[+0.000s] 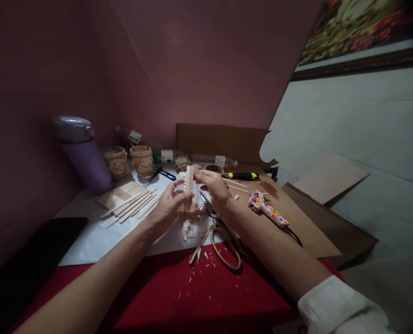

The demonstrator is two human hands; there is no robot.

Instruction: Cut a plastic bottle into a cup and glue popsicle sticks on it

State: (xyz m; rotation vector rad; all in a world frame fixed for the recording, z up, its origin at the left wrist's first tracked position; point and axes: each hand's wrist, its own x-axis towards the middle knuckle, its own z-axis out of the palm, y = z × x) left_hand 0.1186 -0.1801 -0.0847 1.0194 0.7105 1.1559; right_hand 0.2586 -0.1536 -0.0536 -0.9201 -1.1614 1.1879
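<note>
My left hand (171, 202) is closed around a clear plastic piece (180, 186) with pale wooden sticks (189, 181) standing upright on its side. The thumb presses on the lower part of the sticks. My right hand (215, 185) is beside them, its fingers bent together near the top of the sticks; what they pinch, if anything, is too small to tell. Gold-handled scissors (223, 243) lie below my right hand. Short cut stick ends (185, 229) and splinters are scattered under my hands.
Craft sticks (126, 199), a purple bottle (86, 160) and two carved-looking cups (142, 161) are at left. Plastic bottles (206, 158) and twine (182, 163) lie behind. At right are a yellow-black cutter (243, 176) and a flowered glue gun (267, 208) on cardboard (304, 236).
</note>
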